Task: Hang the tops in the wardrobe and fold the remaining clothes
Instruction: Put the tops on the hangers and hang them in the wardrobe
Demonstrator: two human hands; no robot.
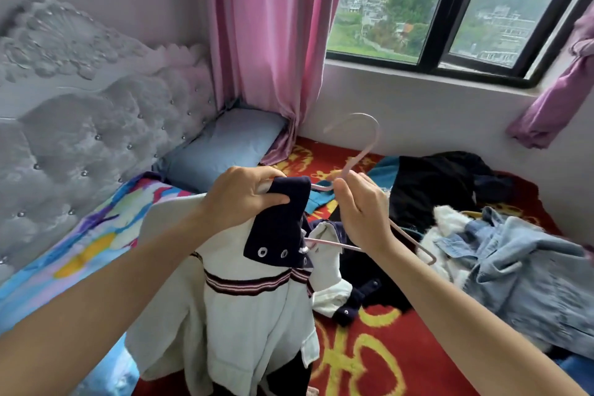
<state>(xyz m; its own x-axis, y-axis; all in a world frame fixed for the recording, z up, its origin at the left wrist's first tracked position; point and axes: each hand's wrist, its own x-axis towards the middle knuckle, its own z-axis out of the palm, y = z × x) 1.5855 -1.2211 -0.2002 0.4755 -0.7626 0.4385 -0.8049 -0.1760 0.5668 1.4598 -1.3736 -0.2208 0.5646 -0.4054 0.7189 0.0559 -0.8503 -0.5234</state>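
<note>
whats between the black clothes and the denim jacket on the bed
White fluffy fabric lies between the black clothes and the denim jacket, as the head view shows.

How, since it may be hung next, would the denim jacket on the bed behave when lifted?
Probably floppy: the denim jacket lies crumpled in soft folds. Likely heavyish for its size, given thick cloth and what looks like fleecy lining.
</note>
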